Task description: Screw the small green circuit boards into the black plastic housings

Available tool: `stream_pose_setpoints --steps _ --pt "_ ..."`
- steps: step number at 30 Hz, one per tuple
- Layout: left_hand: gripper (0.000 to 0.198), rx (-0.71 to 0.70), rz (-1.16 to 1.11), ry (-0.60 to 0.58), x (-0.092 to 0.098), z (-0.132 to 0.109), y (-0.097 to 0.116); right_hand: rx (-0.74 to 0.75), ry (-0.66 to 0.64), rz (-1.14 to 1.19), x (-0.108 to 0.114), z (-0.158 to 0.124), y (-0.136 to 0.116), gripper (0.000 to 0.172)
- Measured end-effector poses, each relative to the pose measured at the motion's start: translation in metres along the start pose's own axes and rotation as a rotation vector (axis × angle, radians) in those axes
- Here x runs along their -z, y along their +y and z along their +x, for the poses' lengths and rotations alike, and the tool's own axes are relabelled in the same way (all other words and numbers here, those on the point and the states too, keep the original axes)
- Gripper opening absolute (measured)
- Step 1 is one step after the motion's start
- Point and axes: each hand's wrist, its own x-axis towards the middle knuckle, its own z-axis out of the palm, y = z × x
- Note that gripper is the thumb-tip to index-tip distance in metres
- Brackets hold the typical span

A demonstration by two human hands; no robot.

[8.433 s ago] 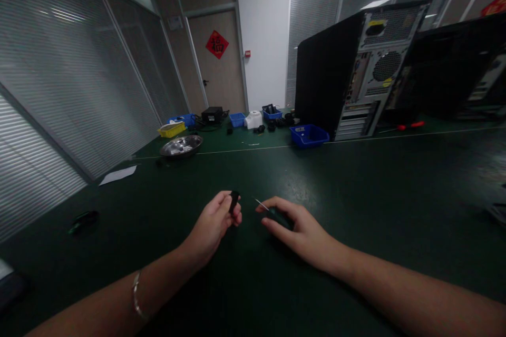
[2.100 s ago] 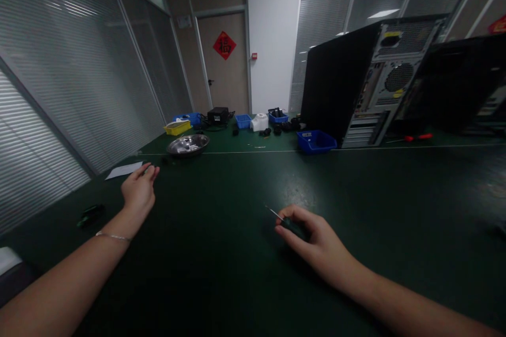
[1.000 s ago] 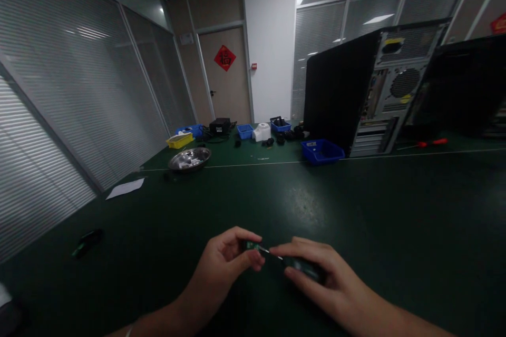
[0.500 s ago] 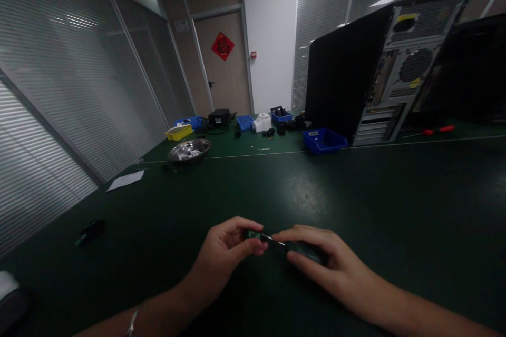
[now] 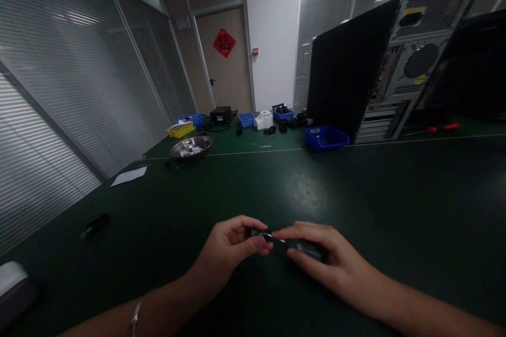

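My left hand [image 5: 241,245] pinches a small green circuit board [image 5: 258,233] between thumb and fingers; its details are blurred. Wrapped around the dark handle of a screwdriver [image 5: 306,248] is my right hand [image 5: 330,255], with its index finger stretched along the thin metal shaft. The shaft points left, and its tip is at the right end of the board; whether it sits in a screw I cannot tell. Both hands are low over the dark green table [image 5: 221,189], close together.
A blue tray [image 5: 326,139] stands in front of a black computer case [image 5: 351,63]. Further left are a metal bowl [image 5: 192,147], white paper [image 5: 129,176] and a dark object with a green end [image 5: 95,225]. A red-handled screwdriver [image 5: 443,128] lies far right.
My left hand and the circuit board have shifted slightly right, closer to my right hand. The board looks turned a little. The camera view has moved slightly.
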Motion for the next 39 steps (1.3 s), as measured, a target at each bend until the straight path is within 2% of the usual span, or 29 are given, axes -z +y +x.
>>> stream_pose_setpoints --steps 7,11,14,17,22,24,28,33,39 --pt "0.024 0.037 -0.128 -0.052 0.001 0.003 -0.008 0.003 -0.006 0.013 -0.001 0.001 0.0 0.026" --pt "0.035 -0.014 -0.165 0.014 0.004 0.006 -0.006 -0.027 0.023 0.005 -0.001 0.001 0.0 0.028" --pt "0.03 -0.008 -0.167 0.074 0.009 0.008 -0.003 -0.072 0.051 0.016 -0.001 0.001 0.0 0.03" --pt "0.023 0.018 -0.157 0.063 0.013 0.009 0.0 -0.101 0.053 0.032 0.0 0.001 0.0 0.03" --pt "0.032 0.004 -0.244 0.064 0.013 0.009 0.004 -0.096 0.045 0.048 0.001 0.002 -0.001 0.029" --pt "0.03 -0.001 -0.255 0.089 0.012 0.009 0.004 -0.104 0.044 0.051 0.001 0.002 -0.003 0.029" --pt "0.024 -0.006 -0.148 0.096 0.013 0.01 0.003 -0.1 0.051 0.06 0.0 0.002 -0.003 0.029" --pt "0.038 -0.035 -0.019 -0.001 0.014 0.01 -0.002 -0.093 0.035 0.062 0.001 0.003 0.0 0.031" --pt "0.036 -0.087 0.194 -0.071 0.012 0.004 0.0 -0.096 0.021 0.051 0.001 0.003 0.0 0.031"
